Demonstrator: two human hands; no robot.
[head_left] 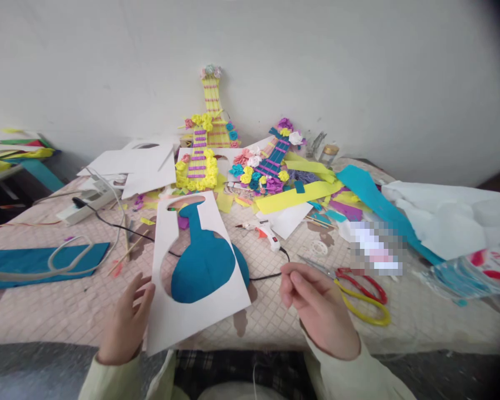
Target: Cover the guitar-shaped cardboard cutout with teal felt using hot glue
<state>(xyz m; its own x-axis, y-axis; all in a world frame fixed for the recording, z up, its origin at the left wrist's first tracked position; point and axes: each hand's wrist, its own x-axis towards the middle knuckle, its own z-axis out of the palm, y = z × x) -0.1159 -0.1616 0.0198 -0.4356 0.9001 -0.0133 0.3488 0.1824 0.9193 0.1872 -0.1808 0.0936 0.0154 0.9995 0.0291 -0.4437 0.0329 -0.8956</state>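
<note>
A white sheet (229, 298) with a cut-out opening lies near the table's front edge, over a blue vase-shaped or guitar-shaped piece (204, 266) that shows through it. My left hand (129, 319) is beside the sheet's left edge, fingers apart and slightly curled, holding nothing. To the right of the sheet, my right hand (320, 308) is raised with thumb and fingers pressed together; anything between them is too small to tell. Scissors (375, 319) with red and yellow handles lie just beyond and right of it. A white glue gun (270, 235) rests behind the sheet.
Decorated guitar shapes (198, 155) stand at the back by the wall. A power strip (87, 203) with cables and folded blue paper (25, 261) lie left. Crepe strips, a plastic-wrapped pack (475, 275) and white material (450, 216) are on the right.
</note>
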